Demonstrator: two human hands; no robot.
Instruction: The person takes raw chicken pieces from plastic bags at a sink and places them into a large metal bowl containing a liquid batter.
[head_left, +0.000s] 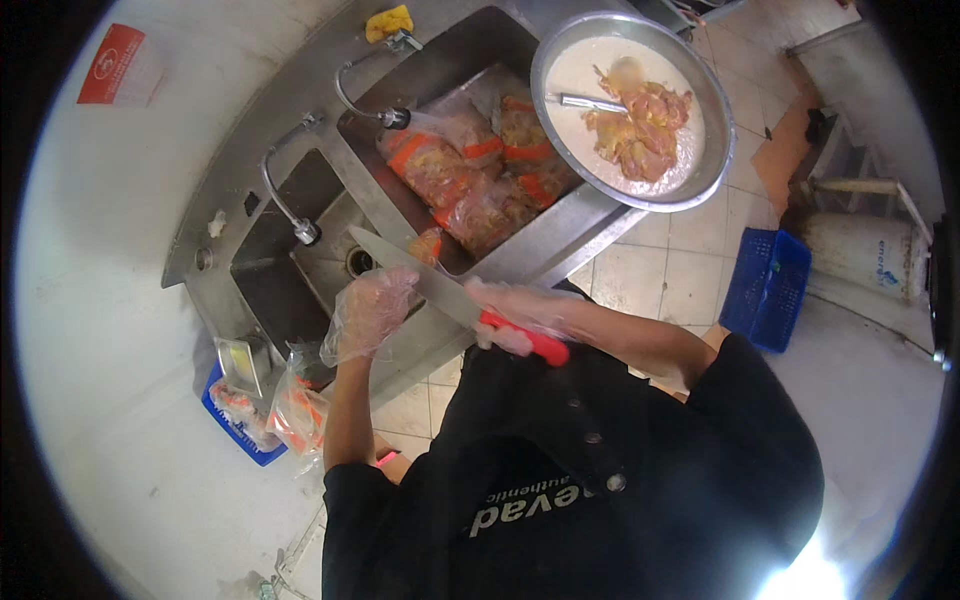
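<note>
My right hand (517, 311), in a clear plastic glove, grips the red handle of a large kitchen knife (442, 289). The broad blade points up and to the left, over the front of the sink. Just beside the blade is my gloved left hand (371, 307), its fingers curled; whether it touches the blade or holds anything is unclear. Part of an orange-striped plastic bag (426, 246) shows behind the blade. Several clear bags of raw meat (480, 172) with orange bands lie in the right sink basin (457, 41).
A steel bowl (724, 142) of pale liquid, with raw meat pieces (645, 135) and a metal-handled utensil (592, 102), stands at the right. Two hose taps (306, 229) arch over the basins. Blue crates (765, 289) and bagged items (296, 412) flank the sink.
</note>
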